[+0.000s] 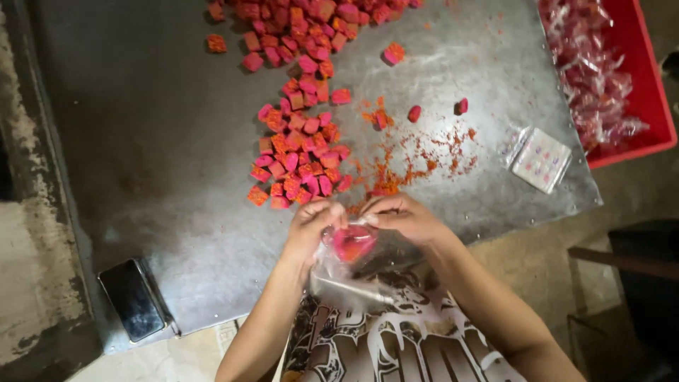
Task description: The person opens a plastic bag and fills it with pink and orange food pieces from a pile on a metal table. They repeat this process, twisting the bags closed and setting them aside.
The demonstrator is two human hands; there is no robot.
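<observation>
We see the left hand [311,225] and right hand [402,216] both closed, pinching a clear bag [346,272] holding a pink piece [352,242].

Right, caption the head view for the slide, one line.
Both hands, left hand and right hand, hold a pink cube in a clear bag over a metal table.

From my remote seat, taking the grey metal table [177,141] as landmark: pink-orange candy cubes [300,152] lie at its middle, a black phone [132,298] on its near-left corner, a red plastic crate [647,85] off its far-right edge, a small flat packet [541,159] beside that crate.
</observation>
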